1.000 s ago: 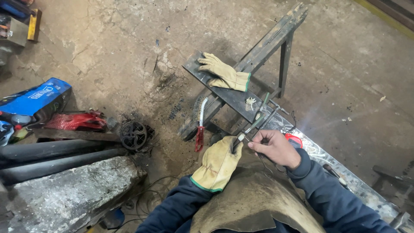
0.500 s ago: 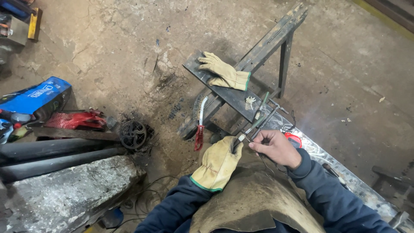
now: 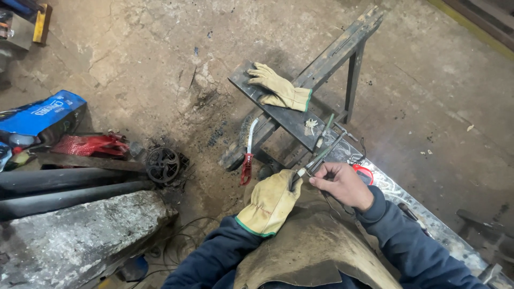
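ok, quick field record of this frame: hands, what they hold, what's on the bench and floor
left hand: in a yellow work glove, steadying the near end of the pliers
right hand: bare, gripping the pliers
bench: dark metal plate on a stand
on bench: spare yellow glove
against bench: red-handled tool
floor left: blue box, small black wheel

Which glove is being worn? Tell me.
The glove on the left hand, gripping the pliers near the bare right hand. The spare glove lies flat on the metal stand.
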